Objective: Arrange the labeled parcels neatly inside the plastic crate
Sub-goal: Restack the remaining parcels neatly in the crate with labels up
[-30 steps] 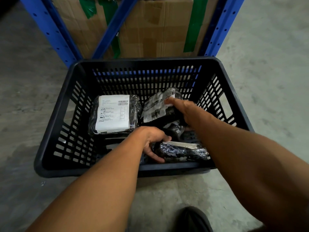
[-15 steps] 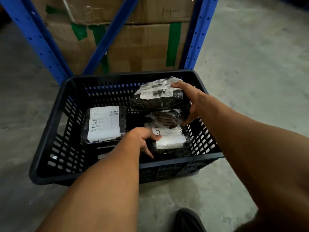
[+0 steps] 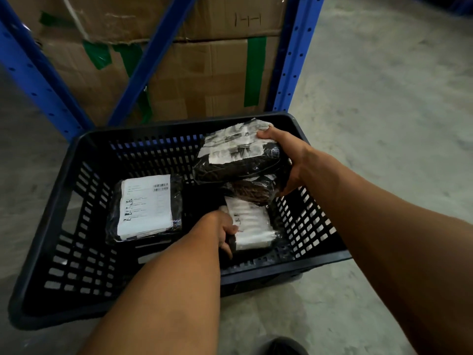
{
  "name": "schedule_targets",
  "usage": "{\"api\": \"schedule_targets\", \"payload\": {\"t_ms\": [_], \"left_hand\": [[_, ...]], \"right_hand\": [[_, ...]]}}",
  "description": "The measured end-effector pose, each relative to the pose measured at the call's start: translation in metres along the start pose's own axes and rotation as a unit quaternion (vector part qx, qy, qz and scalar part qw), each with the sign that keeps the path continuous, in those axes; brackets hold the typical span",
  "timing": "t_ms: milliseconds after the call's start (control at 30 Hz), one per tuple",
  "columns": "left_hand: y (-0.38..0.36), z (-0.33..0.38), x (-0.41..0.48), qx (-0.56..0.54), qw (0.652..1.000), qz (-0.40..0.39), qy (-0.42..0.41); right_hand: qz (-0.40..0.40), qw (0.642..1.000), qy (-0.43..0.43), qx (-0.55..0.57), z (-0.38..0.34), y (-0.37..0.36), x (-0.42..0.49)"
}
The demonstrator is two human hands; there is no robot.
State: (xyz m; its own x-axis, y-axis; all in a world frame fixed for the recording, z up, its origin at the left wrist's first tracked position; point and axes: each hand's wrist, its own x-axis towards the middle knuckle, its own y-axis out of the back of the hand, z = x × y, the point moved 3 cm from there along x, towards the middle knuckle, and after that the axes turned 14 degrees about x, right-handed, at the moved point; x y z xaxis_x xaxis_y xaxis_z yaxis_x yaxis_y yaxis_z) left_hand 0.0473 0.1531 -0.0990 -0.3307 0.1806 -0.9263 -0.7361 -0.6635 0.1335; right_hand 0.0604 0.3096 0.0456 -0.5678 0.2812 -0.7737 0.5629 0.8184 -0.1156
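A black slatted plastic crate [image 3: 76, 252] sits on a grey concrete floor [image 3: 384, 98], in front of blue shelving [image 3: 294, 60] stacked with cardboard boxes [image 3: 204, 80]. At the left inside the crate, a flat parcel [image 3: 146, 208] in dark wrap lies label up, untouched. Moving right, the left hand [image 3: 224, 230] reaches down to the crate bottom, fingers curled over the near edge of a labelled parcel [image 3: 252, 226] lying near the front wall. Beyond it lies a dark unlabelled-looking bundle [image 3: 249, 190], partly hidden. Furthest right, the right hand [image 3: 286, 160] is clamped on a crumpled-label parcel [image 3: 235, 155], held raised at about rim height above the right side.

The step in hand looks like sorting the right-hand pile. Next, the raised parcel probably needs laying flat in the free middle space, label up, beside the left one.
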Motion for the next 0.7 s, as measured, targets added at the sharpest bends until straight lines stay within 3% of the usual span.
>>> {"api": "schedule_targets", "payload": {"t_ms": [133,200,267,333,367,467,500,533,600,667,700], "left_hand": [[-0.001,-0.011,0.006,0.06,0.997,0.027,0.027],[0.005,-0.009,0.0,0.017,0.999,0.039,-0.001],[0.013,-0.002,0.006,-0.092,0.99,0.1,-0.031],[0.022,0.005,0.002,-0.265,0.942,0.197,-0.058],[0.023,0.009,-0.008,-0.361,0.907,0.206,-0.073],[0.019,0.022,-0.033,-0.597,0.784,0.108,-0.128],[0.018,0.024,-0.042,-0.624,0.765,0.071,-0.143],[0.017,0.023,-0.048,-0.616,0.771,0.046,-0.154],[0.019,0.021,-0.059,-0.541,0.826,0.027,-0.156],[0.029,0.024,-0.071,-0.46,0.872,0.031,-0.166],[0.038,0.028,-0.076,-0.442,0.878,0.045,-0.176]], "right_hand": [[0.002,1.0,0.0,-0.008,-0.002,0.003,0.009],[-0.004,1.0,0.0,-0.008,0.0,0.004,0.012],[-0.011,1.0,0.001,-0.015,0.002,0.005,0.013],[-0.018,1.0,0.001,-0.017,0.005,0.006,0.014],[-0.021,1.0,-0.002,-0.019,0.007,0.006,0.013],[-0.016,0.999,-0.014,-0.031,0.011,0.007,0.011],[-0.018,0.999,-0.016,-0.039,0.012,0.007,0.01],[-0.02,0.999,-0.015,-0.048,0.013,0.008,0.009],[-0.026,0.997,-0.01,-0.07,0.016,0.009,0.004],[-0.036,0.998,-0.001,-0.056,0.021,0.013,0.003],[-0.043,0.998,0.007,-0.036,0.024,0.015,0.004]]}}
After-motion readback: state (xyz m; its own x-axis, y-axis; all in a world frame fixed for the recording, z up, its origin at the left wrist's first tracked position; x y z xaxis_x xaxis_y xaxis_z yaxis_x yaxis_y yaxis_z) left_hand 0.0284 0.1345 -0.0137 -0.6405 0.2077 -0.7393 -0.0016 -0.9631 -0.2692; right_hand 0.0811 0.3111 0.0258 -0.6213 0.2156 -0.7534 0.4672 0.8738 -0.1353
